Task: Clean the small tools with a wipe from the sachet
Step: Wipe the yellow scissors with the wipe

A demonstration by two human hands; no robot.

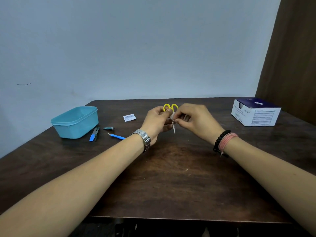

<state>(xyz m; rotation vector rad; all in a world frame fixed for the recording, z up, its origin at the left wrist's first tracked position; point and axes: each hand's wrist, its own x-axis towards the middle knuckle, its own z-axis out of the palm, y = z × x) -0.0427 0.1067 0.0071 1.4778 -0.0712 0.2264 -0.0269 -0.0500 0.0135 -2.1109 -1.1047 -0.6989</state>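
Above the middle of the dark wooden surface (pixel 171 177), the left hand (pixel 156 123) grips a pair of yellow-handled scissors (pixel 170 107) with its fingers curled round them, handle loops pointing far and the blade tip toward the near side. The right hand (pixel 196 120) pinches a small white wipe (pixel 172 115) against the blades. To the left lie a torn sachet (pixel 129 117), a nail clipper (pixel 109 128), a blue-handled tool (pixel 117 136) and two more tools (pixel 94 133) beside a teal tub (pixel 75 121); a box (pixel 255 111) sits far right.

box (pixel 256 112): print too blurred to read | sachet (pixel 129 117): illegible
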